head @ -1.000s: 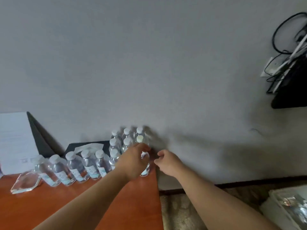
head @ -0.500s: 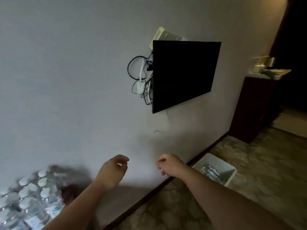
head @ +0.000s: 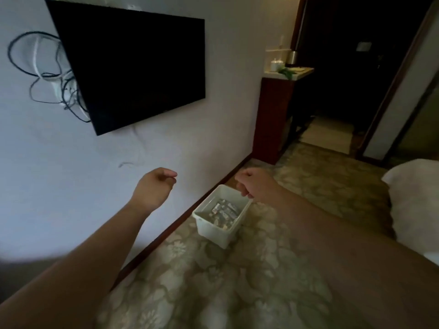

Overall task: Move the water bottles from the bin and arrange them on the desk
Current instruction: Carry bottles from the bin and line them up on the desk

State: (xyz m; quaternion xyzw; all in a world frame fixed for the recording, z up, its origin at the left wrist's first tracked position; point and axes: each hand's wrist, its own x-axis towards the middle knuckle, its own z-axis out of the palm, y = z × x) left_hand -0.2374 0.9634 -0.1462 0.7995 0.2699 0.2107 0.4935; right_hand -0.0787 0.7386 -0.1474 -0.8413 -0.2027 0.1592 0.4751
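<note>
A white plastic bin [head: 215, 230] stands on the patterned carpet beside the wall's baseboard. Several water bottles [head: 222, 211] lie inside it. My left hand [head: 155, 185] hangs in the air in front of the wall, left of the bin, fingers loosely curled and holding nothing. My right hand [head: 255, 184] hovers just above the bin's far right corner, fingers loosely curled, also holding nothing. The desk and the bottles standing on it are out of view.
A black wall-mounted TV [head: 133, 65] hangs above, with tangled cables [head: 54, 77] at its left. A dark wooden cabinet [head: 273, 117] stands by the wall ahead, with cups on top. A white bed edge [head: 418, 200] is at the right. Patterned carpet [head: 213, 281] surrounds the bin.
My view has swung right, from the desk with its bottles to the bin on the floor. My left hand let go of a bottle on the desk; both hands now reach toward the bin.
</note>
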